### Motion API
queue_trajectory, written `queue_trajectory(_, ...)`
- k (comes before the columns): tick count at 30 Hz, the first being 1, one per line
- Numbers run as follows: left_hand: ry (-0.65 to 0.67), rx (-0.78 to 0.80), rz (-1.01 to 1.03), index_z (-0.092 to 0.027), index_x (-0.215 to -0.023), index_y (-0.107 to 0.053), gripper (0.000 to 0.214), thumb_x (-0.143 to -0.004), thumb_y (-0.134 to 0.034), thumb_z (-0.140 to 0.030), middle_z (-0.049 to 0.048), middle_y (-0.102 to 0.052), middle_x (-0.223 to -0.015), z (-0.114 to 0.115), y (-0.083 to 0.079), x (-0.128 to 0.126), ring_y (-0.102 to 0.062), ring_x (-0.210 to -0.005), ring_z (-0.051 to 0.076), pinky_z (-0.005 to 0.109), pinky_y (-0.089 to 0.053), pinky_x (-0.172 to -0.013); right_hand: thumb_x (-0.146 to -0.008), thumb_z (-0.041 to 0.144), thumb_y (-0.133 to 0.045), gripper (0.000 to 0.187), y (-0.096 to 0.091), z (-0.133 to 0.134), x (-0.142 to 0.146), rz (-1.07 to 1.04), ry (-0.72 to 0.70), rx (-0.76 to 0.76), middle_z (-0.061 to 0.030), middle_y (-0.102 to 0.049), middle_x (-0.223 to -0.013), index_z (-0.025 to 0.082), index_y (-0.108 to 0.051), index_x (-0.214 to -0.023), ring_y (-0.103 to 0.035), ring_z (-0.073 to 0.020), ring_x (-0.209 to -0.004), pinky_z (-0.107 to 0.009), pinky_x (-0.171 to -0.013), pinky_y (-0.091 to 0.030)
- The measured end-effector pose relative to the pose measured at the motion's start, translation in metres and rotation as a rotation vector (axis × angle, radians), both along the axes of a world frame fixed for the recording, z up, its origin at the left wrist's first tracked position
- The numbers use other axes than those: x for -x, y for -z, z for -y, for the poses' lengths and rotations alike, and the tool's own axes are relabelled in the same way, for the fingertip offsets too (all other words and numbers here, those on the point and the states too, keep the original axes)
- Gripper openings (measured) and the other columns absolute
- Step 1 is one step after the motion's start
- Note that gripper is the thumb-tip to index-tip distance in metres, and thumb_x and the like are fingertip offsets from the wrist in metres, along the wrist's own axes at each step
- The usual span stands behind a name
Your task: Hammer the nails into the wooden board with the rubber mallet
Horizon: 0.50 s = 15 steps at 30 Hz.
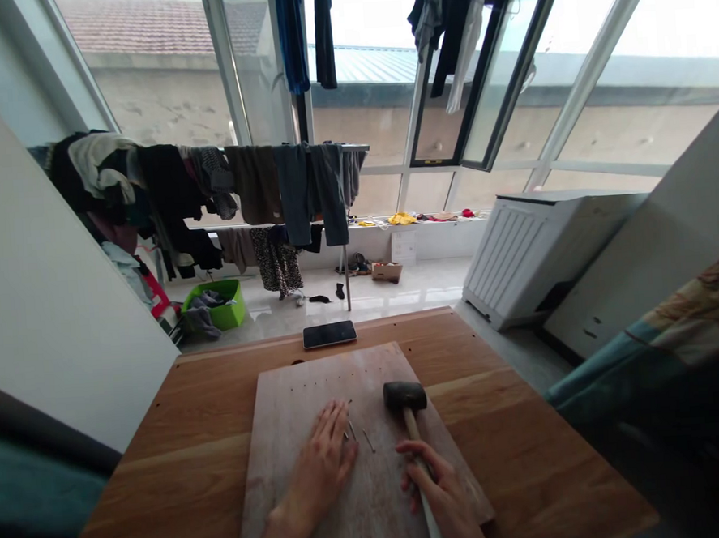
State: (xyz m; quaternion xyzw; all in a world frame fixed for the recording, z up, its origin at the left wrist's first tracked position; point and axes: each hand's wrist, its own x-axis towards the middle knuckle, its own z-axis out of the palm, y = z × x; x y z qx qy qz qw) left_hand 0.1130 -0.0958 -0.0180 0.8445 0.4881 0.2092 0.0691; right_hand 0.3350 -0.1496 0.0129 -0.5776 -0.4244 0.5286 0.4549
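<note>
A wooden board (273, 453) with a row of small holes near its far edge lies on the wooden table. My left hand (326, 458) rests flat on it, fingers stretched out and close together. Just right of those fingers lie a few thin nails (368, 440); what is under the palm is hidden. In my right hand (438, 483) is the handle of a rubber mallet (405, 395). Its black head is over the right side of the board, and the pale handle runs back toward me between the fingers.
A black phone (329, 334) lies beyond the board on the table (515, 422). Past the table stand a drying rack with clothes (257, 182), a green basket (225, 308) and a white cabinet (517, 251). A patterned curtain (662, 340) hangs at the right.
</note>
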Motion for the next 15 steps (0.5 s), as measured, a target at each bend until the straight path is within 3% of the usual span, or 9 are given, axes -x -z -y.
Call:
queue_trajectory(5, 0.007, 0.027, 0.044, -0.023, -0.155, -0.022, 0.059, -0.098, -0.04, -0.02, 0.0111, -0.043, -0.154, 0.014, 0.001, -0.016, -0.038, -0.143, 0.025, 0.048, -0.046, -0.112, -0.077, 0.047, -0.062, 0.037, -0.004, -0.001, 0.005, -0.003, 0.029, 0.023, 0.0035, -0.059, -0.058, 0.018, -0.068, -0.099, -0.05, -0.0119, -0.042, -0.023, -0.042, -0.04)
queue_trajectory(11, 0.144, 0.082, 0.045, -0.022, -0.154, -0.024, 0.061, -0.095, -0.038, -0.011, 0.0095, -0.04, -0.156, 0.01, -0.006, -0.036, -0.034, -0.145, 0.024, 0.048, -0.043, -0.115, -0.079, 0.047, -0.059, 0.038, 0.0, -0.001, 0.003, 0.097, 0.033, 0.04, 0.0046, -0.054, -0.051, 0.017, -0.068, -0.101, -0.047, -0.0129, -0.041, -0.023, -0.041, -0.038)
queue_trajectory(15, 0.223, 0.149, 0.063, -0.019, -0.152, -0.026, 0.062, -0.093, -0.039, -0.009, 0.0102, -0.036, -0.159, 0.006, -0.015, -0.041, -0.03, -0.148, 0.023, 0.046, -0.039, -0.118, -0.084, 0.046, -0.057, 0.038, -0.002, -0.008, -0.009, 0.321, 0.051, -0.079, -0.0034, -0.073, -0.084, 0.022, -0.069, -0.11, -0.06, -0.0168, -0.054, -0.029, -0.054, -0.051)
